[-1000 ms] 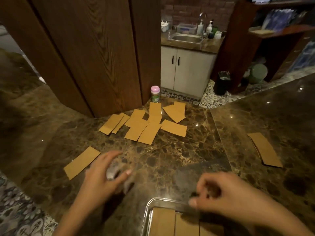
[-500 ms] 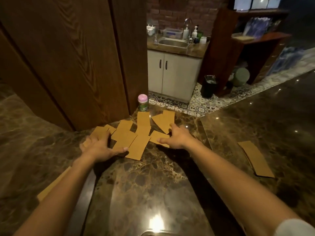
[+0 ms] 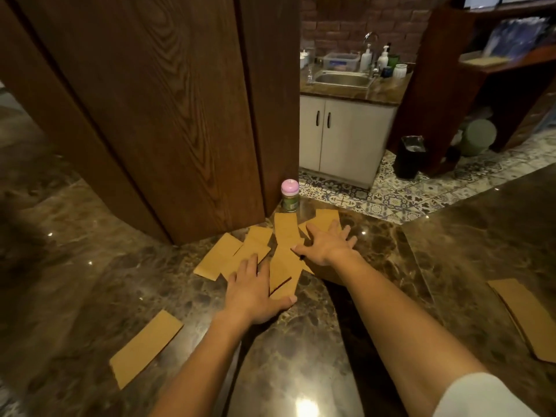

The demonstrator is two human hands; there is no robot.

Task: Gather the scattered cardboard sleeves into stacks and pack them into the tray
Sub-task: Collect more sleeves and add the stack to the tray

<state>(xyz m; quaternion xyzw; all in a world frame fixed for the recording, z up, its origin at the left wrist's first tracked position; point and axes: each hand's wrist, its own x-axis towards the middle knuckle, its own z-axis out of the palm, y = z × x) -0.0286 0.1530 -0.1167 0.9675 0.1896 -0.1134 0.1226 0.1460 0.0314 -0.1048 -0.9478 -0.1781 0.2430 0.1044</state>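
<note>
The room is dim and warm in colour. A bright glare spot sits on the polished bench (image 3: 307, 407) at the bottom centre, with small points of light elsewhere. Dark shadows lie under both forearms. The wide lens bends straight lines at the edges; the upper right is slightly blurred.

dim room: brick wall (image 3: 337, 22) behind a steel sink (image 3: 343, 79), white cabinet (image 3: 346, 136), patterned tile floor (image 3: 391, 200), wood panels (image 3: 156, 100).

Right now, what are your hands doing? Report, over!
Left hand and right hand flat on the cardboard sleeve pile. Nothing gripped. Pink-lidded jar behind pile. Tray not in view.
</note>
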